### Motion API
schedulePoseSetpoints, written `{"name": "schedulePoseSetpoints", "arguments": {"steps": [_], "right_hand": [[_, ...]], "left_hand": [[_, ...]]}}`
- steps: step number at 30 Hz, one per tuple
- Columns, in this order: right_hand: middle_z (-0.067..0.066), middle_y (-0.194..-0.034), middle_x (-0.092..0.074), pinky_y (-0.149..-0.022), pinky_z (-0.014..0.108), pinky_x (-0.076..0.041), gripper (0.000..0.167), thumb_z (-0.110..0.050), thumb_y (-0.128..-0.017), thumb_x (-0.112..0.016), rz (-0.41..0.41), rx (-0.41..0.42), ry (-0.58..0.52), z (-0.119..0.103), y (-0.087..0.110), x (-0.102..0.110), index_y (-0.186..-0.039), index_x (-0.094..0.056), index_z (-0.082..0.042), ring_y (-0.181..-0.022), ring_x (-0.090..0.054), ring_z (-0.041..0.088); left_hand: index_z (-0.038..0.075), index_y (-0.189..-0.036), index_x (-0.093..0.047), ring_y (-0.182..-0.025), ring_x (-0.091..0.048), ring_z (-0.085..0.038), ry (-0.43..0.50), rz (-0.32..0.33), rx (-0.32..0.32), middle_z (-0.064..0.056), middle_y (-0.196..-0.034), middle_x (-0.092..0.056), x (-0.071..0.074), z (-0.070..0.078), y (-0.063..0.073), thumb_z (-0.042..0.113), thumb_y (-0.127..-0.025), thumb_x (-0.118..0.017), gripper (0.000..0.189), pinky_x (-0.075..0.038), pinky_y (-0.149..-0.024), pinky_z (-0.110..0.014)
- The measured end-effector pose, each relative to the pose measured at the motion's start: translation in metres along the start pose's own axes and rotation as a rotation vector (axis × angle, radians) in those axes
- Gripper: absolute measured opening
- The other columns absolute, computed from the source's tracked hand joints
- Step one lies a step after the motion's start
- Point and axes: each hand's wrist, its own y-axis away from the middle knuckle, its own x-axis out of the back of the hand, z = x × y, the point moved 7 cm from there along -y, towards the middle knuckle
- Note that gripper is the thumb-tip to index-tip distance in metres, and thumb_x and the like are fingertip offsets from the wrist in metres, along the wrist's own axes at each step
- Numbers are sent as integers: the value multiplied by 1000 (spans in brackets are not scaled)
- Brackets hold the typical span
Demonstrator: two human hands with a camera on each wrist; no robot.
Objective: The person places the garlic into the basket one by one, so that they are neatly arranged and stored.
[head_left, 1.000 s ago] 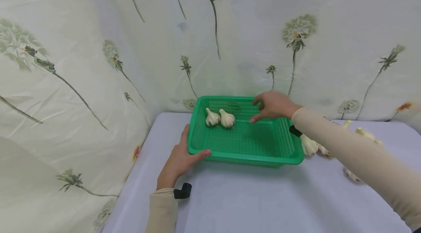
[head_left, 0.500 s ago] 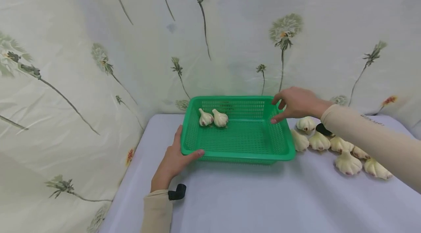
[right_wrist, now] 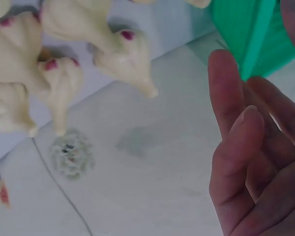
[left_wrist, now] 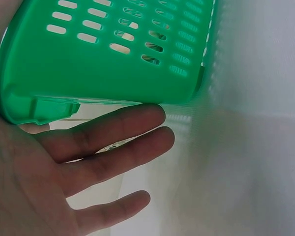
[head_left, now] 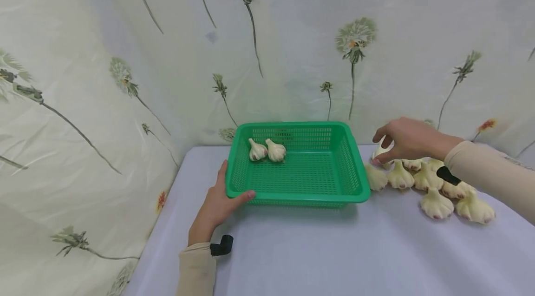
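Observation:
Two garlic bulbs, one on the left (head_left: pixel 257 152) and one beside it (head_left: pixel 276 151), lie at the back left inside a green plastic basket (head_left: pixel 301 199). My left hand (head_left: pixel 218 207) rests at the basket's front left corner, its thumb along the front rim. In the left wrist view, several straight, spread fingers (left_wrist: pixel 123 157) lie by the basket's outer wall. To the right of the basket, my right hand (head_left: pixel 411 139) hovers over a garlic bulb (head_left: pixel 380 149) at the back of a group. Its fingers are loosely bent and hold nothing.
Several more garlic bulbs (head_left: pixel 426 177) are grouped on the white-covered table (head_left: pixel 301 254), right of the basket. A curtain (head_left: pixel 292 54) printed with dandelions hangs behind and along the left side.
My right hand has moved right, from above the basket to above the garlic group. The head view has turned slightly right. My left hand stays at the basket corner.

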Motion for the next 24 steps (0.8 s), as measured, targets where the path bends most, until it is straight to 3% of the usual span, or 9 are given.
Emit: {"name": "schedulePoseSetpoints", "arguments": {"steps": [17, 24], "right_hand": [[-9, -96, -76, -70, 39, -57, 61, -69, -75, -86, -92, -71, 49, 51, 69, -32, -108, -79, -19, -83, -70, 11], [-9, -92, -72, -63, 37, -51, 65, -73, -75, -84, -104, -143, 81, 73, 99, -51, -106, -77, -15, -77, -63, 9]], "left_hand": [[30, -172, -4, -138, -57, -44, -7, 4, -10, -28, -158, -49, -1, 2, 0, 70, -84, -79, 123, -48, -107, -61], [31, -172, -2, -138, -57, -44, -29, 2, -5, -29, -158, -49, -1, 1, 1, 71, -85, -77, 122, -48, -106, -62]]}}
